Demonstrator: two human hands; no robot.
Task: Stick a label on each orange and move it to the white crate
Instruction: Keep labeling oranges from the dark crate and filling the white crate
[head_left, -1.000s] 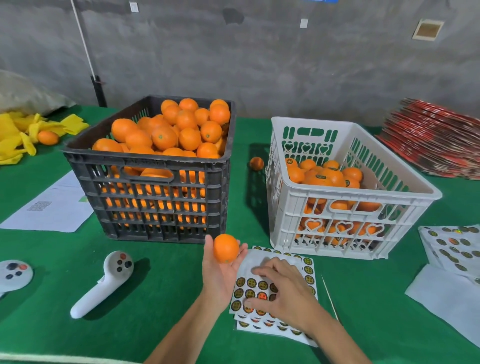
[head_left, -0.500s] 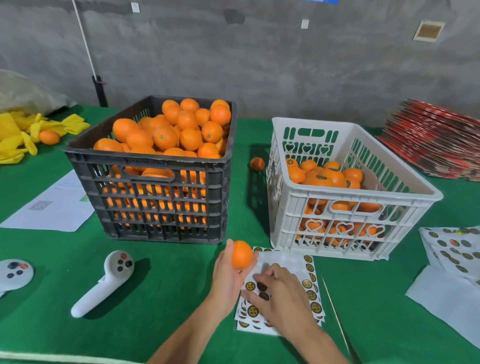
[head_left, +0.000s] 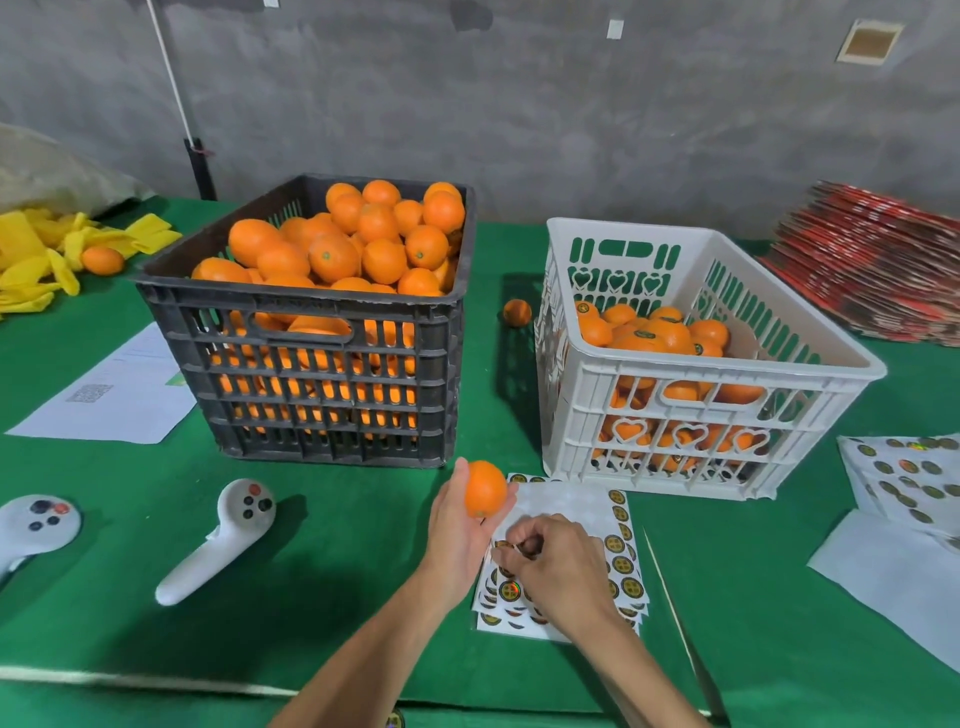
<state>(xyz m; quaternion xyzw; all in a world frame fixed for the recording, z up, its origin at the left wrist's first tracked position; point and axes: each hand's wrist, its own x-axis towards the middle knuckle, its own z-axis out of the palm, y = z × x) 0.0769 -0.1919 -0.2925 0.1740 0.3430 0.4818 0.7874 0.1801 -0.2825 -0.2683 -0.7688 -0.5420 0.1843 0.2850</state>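
- The left hand (head_left: 460, 525) cups one orange (head_left: 484, 489) in its raised fingers, just above the near-left corner of the sticker sheet (head_left: 563, 512).
- The right hand (head_left: 558, 566) lies curled on that sheet, fingertips pinched at a label (head_left: 503, 545) (whether it is peeled free cannot be told).
- The orange sits up and left of the pinching fingertips, close by, so the label likely has only a short way to go.
- The white crate (head_left: 701, 374) stands beyond the sheet, nearer the right hand; it is partly filled with labelled fruit.
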